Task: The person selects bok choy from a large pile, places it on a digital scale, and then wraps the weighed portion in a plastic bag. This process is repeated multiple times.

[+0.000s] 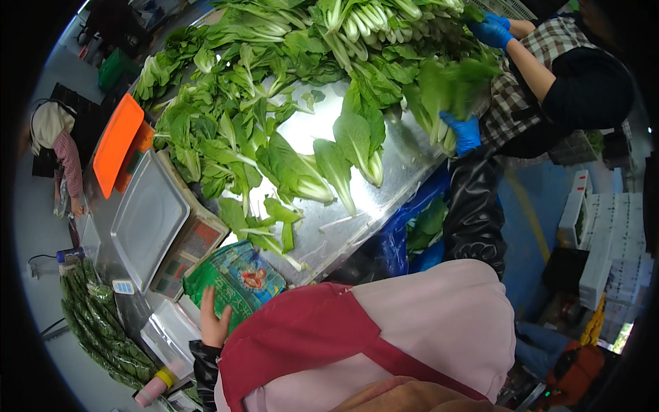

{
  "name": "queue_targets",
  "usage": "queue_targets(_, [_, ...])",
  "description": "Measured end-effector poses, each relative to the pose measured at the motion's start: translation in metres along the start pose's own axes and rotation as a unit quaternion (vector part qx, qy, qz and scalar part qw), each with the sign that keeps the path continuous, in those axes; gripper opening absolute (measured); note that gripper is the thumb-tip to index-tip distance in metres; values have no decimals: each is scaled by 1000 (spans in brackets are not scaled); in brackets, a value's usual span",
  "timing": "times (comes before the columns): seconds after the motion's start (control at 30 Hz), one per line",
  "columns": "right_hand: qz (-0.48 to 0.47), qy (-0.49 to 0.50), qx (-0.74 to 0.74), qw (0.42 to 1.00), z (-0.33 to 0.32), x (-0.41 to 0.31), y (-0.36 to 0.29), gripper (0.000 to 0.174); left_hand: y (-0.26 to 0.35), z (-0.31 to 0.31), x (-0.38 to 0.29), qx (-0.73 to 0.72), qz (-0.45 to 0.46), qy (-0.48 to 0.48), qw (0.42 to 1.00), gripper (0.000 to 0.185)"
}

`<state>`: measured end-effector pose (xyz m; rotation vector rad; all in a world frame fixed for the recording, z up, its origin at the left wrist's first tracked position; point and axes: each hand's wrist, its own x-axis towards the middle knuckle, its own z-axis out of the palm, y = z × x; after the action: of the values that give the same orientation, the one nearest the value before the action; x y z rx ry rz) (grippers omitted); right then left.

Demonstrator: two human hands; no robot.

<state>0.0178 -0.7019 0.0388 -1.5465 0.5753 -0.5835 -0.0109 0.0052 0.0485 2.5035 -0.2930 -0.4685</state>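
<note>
My right hand (463, 135), in a blue glove, grips the white stalks of a bunch of leafy greens (430, 105) over the right edge of the metal table (383, 206). The leaf tips are blurred. My bare left hand (215, 318), fingers apart, rests against a green printed plastic bag (231, 278) at the table's near side. Before me lie loose green leaves (296, 175) with pale stems, some single, some in clumps. Torn leaf pieces and thin stem scraps (280, 252) are scattered near the bag.
A weighing scale (149, 221) and an orange tray (119, 147) stand on the left. Bagged long greens (98, 319) lie beyond. Stacked greens (370, 23) fill the far side. At right, a co-worker's gloved hands (489, 31) touch the pile. A blue plastic bag (396, 242) hangs below the edge.
</note>
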Motion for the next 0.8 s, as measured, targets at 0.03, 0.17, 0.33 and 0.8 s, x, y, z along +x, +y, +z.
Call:
queue_targets(0.03, [-31,31,118,992,3,-11,-4,37,8,-8,9,-40,9,0,999,62])
queue_targets(0.17, [29,-52,398,915,62,-63,-16,37,63,-14,60,-194,46,-59,978,65])
queue_targets(0.33, [295,-350,255,852,222,-171,-54,43,121,20,101,-419,58,-190,886,66])
queue_targets(0.8, [-136,-682,-261,670,356,-304,6,71,17,28,-2,-422,186,39,886,49])
